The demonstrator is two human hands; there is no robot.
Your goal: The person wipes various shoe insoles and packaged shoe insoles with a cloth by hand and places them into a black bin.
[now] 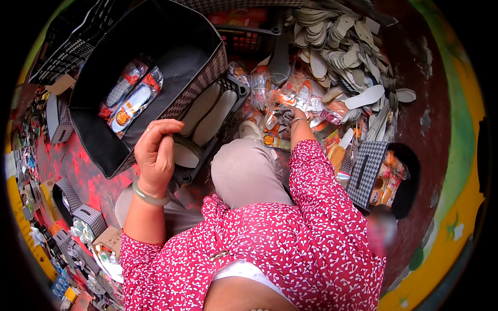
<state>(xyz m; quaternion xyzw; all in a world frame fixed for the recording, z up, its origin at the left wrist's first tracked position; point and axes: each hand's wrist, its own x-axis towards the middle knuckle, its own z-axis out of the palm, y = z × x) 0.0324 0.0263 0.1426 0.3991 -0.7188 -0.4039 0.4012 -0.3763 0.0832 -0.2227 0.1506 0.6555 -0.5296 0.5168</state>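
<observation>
Right hand (297, 113) is nearer: in among the wrapped packs (288, 95), which lie around its fingers, long axes mixed. Grip hidden, can't tell. Left hand (157, 150) beside black bin (184, 59), fingers curled together, seemingly empty.

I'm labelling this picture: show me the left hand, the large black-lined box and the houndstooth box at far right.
Left hand (157, 154), head view: middle of the hand.
Large black-lined box (181, 49), head view: bare black lining.
Houndstooth box (365, 173), head view: outer side wall.
</observation>
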